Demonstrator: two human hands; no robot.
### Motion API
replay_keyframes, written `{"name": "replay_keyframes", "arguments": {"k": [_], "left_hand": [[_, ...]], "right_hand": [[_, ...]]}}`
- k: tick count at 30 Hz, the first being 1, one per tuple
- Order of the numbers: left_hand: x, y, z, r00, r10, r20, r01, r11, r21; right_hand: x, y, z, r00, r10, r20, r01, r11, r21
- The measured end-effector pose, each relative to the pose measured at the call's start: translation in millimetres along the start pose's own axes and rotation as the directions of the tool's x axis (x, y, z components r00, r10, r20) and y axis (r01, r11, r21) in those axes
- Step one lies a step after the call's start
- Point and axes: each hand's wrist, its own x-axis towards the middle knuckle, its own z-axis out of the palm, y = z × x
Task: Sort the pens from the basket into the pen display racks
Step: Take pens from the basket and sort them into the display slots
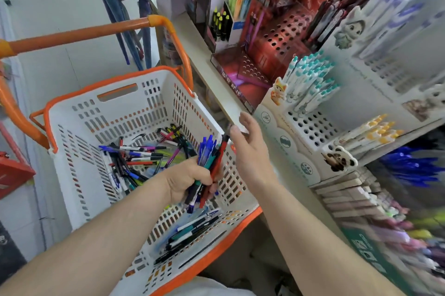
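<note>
A white basket with an orange rim (125, 112) sits low at centre-left, with several loose pens (134, 158) on its floor. Over the basket's right side, my left hand (187, 180) grips a bundle of pens (209, 163), blue, teal and red among them. My right hand (250, 151) hovers just right of the bundle's tips with relaxed fingers and holds nothing. The pen display racks stand on shelves at right: a red perforated rack (277, 40), a white rack of teal-capped pens (310, 79) and a tier of yellow-capped pens (375, 132).
Orange handles (79, 33) arch over the basket's back and left. The shelf edge (216, 84) runs diagonally right beside the basket. Blue pens (409, 165) and stacked pen boxes (349, 197) fill the lower right shelf. Folded umbrellas (130, 19) lean against the far wall.
</note>
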Motion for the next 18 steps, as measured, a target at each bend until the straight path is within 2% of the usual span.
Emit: {"name": "replay_keyframes", "arguments": {"k": [3, 6, 10, 12, 15, 18], "left_hand": [[5.1, 10.2, 17.1, 0.998, -0.012, 0.063, 0.008, 0.998, 0.067], [11.9, 17.6, 37.1, 0.997, -0.034, 0.068, 0.026, 0.993, 0.114], [21.1, 28.2, 69.4, 0.995, -0.060, 0.085, 0.047, 0.988, 0.149], [28.1, 33.7, 87.7, 0.994, -0.028, 0.105, 0.014, 0.992, 0.129], [36.6, 44.7, 115.9, 0.988, 0.012, 0.156, -0.021, 0.998, 0.059], [43.6, 57.0, 144.6, 0.966, 0.002, 0.257, 0.013, 0.998, -0.056]], "right_hand": [[4.2, -16.1, -11.8, 0.998, -0.034, 0.059, 0.043, 0.987, -0.156], [3.1, -17.6, -29.4, 0.999, -0.030, -0.028, 0.023, 0.975, -0.220], [0.2, -17.2, -55.9, 0.995, 0.006, -0.101, -0.020, 0.990, -0.141], [-3.4, -15.7, -70.7, 0.991, 0.007, -0.134, -0.021, 0.994, -0.106], [-15.7, -17.3, -95.1, 0.975, 0.028, -0.220, -0.010, 0.997, 0.082], [-39.2, -16.0, -125.1, 0.940, 0.095, -0.326, -0.010, 0.968, 0.252]]}}
